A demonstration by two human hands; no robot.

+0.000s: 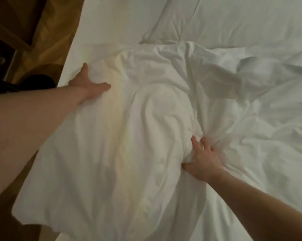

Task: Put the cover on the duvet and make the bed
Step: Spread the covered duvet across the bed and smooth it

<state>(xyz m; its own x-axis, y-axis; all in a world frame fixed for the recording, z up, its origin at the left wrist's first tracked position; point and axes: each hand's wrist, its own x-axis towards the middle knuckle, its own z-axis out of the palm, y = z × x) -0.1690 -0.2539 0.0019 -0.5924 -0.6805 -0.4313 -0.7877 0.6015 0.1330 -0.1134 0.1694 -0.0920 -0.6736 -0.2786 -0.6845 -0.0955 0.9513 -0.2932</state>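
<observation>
A white duvet inside its white cover (122, 140) lies bunched and wrinkled across the bed (101, 25). My left hand (87, 84) grips the cover's edge near the left side of the mattress, fingers tucked under the fabric and thumb on top. My right hand (202, 159) clutches a gathered fold of the cover in the middle of the bed, where creases radiate from the fingers. More crumpled cover (261, 105) spreads to the right.
Two white pillows (172, 20) (251, 20) lie at the head of the bed. A wooden floor (56, 32) runs along the left, with dark furniture (6, 32) and a dark object (37, 82) by the bed edge.
</observation>
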